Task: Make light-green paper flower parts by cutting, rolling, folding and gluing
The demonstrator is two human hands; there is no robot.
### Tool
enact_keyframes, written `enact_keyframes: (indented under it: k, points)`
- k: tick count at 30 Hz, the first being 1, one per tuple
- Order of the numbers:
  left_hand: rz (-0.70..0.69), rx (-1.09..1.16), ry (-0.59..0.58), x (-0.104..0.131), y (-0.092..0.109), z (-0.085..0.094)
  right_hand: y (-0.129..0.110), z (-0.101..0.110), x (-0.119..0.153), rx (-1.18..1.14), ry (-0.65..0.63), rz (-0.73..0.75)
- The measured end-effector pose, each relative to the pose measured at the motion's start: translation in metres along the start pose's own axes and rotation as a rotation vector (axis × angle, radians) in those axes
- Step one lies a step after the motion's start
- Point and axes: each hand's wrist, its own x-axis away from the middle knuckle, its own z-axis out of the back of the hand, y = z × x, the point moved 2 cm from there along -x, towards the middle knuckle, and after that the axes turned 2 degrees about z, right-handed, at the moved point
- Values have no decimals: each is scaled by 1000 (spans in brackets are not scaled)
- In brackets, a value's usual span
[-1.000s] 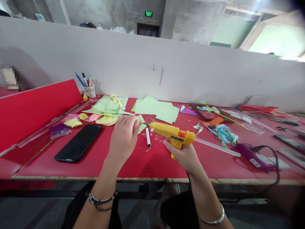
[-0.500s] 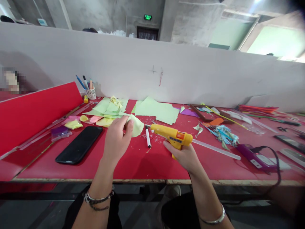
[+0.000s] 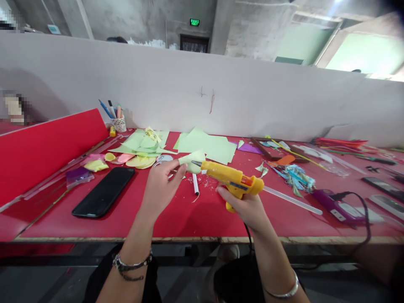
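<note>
Pinched in my left hand [image 3: 164, 181] is a small pale green paper piece [image 3: 194, 162], held up over the table. My right hand [image 3: 248, 206] is wrapped round the handle of a yellow glue gun [image 3: 227, 176], and a long clear glue stick [image 3: 293, 201] sticks out of its back. The gun's metal nozzle points left and overlaps the paper piece in view; whether they touch is hard to tell. Beneath them a white marker [image 3: 195, 184] lies on the red table [image 3: 195, 223] among small scraps.
Green sheets [image 3: 208, 145] lie at the back. On the left are a black phone [image 3: 104, 191], a pen cup [image 3: 119, 123] and coloured clay packets [image 3: 95, 165]. To the right lie blue tassels [image 3: 298, 179], a brown frame [image 3: 271, 158] and a purple power box [image 3: 339, 208] with a cable.
The paper piece in my left hand has moved right and turned, and now meets the nozzle in view. The glue gun has shifted slightly right. A round disc now shows behind my left hand.
</note>
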Motion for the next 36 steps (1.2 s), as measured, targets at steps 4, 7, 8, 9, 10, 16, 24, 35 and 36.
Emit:
enact_keyframes:
  k: [4, 7, 8, 9, 10, 16, 24, 35, 36]
  points:
    - [7, -21, 8, -1, -3, -1, 1, 1, -1, 34, 30, -2]
    - [-4, -28, 19, -1, -8, 1, 2, 9, -3, 68, 92, 3]
    - [-6, -42, 38, -1, -10, 3, 2, 15, -5, 83, 121, 14]
    - [-10, -64, 63, -1, -13, 5, 4, 23, -8, 96, 155, 30]
    - [-16, -91, 89, -2, -15, 8, 6, 33, -11, 112, 200, 50]
    - [-51, -173, 54, -2, -22, 6, 40, 99, -30, 197, 379, -35]
    - [-166, -195, -348, 10, -7, -25, 84, 127, -39, 326, 400, -252]
    - [-144, -5, -498, 12, -1, -14, 100, 156, -88, 303, 257, -325]
    - [-138, 17, -505, 12, 0, -15, 100, 155, -93, 284, 243, -322]
